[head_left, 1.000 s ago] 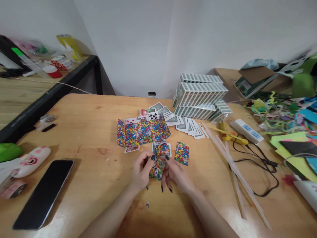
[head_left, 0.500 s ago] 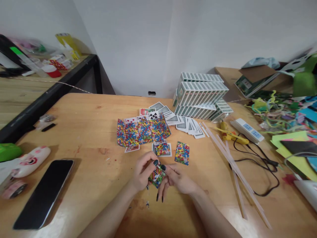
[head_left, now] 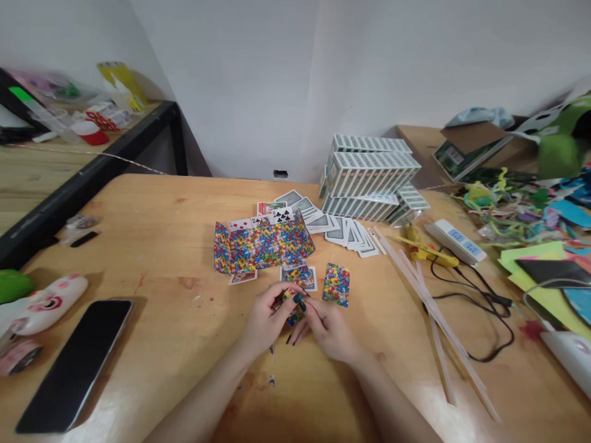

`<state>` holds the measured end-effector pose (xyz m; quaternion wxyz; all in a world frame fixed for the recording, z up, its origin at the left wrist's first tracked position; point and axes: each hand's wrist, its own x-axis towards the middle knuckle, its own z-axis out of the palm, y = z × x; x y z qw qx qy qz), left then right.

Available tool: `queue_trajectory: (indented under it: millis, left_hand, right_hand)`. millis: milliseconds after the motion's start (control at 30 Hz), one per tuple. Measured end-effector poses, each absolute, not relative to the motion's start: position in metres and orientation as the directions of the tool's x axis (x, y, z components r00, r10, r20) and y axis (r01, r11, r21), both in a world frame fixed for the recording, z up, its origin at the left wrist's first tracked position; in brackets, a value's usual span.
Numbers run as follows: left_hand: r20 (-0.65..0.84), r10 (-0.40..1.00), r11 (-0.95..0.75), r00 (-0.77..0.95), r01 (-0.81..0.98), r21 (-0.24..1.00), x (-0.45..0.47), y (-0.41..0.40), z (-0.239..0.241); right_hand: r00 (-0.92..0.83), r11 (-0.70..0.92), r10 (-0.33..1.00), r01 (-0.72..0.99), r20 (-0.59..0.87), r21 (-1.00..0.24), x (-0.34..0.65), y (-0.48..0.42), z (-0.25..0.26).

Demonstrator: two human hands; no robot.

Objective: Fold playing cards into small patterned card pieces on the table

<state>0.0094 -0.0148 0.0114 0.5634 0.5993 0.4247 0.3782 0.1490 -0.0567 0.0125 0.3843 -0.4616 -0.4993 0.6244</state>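
My left hand [head_left: 266, 318] and my right hand [head_left: 327, 325] meet over the wooden table [head_left: 152, 246], both pinched on a small folded card [head_left: 293, 315] covered in multicolour pattern. Most of that card is hidden by my fingers. Just beyond them lie a patterned card on a white card [head_left: 300, 276] and a loose patterned card [head_left: 337, 284]. Further back stands a folded wall of patterned cards [head_left: 263, 245] with playing card faces showing above it.
Stacked green card decks [head_left: 369, 178] and spread cards [head_left: 344, 231] lie behind. Glue sticks [head_left: 429, 307], a yellow glue gun [head_left: 427, 251], a power strip [head_left: 455, 241] and black cable sit right. A phone [head_left: 74, 363] and pink toy [head_left: 44, 301] lie left.
My hands have drawn closer together and slightly away from me, folding over the small patterned card so less of it shows. The view shifted a little.
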Motion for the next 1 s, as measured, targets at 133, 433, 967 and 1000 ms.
queue_trajectory:
  millis: [133, 433, 967, 1000]
  left_hand:
    - [-0.007, 0.944, -0.032, 0.331, 0.114, 0.993, 0.010, -0.018, 0.007]
    - [0.074, 0.954, -0.140, 0.290, 0.216, 0.966, 0.012, -0.021, 0.000]
    - [0.154, 0.962, -0.246, 0.226, 0.473, 0.846, 0.016, -0.025, 0.003]
    - [0.169, 0.958, -0.265, 0.230, 0.495, 0.828, 0.017, -0.026, 0.003]
  right_hand:
    - [-0.255, -0.165, 0.952, 0.031, -0.168, -0.986, 0.149, -0.058, 0.008]
    - [-0.220, -0.089, 0.968, 0.140, -0.118, -0.986, 0.147, -0.060, 0.004]
    - [-0.250, -0.392, 0.910, -0.250, -0.332, -0.885, 0.137, -0.055, 0.004]
    - [-0.232, -0.394, 0.911, -0.252, -0.341, -0.884, 0.136, -0.055, 0.004]
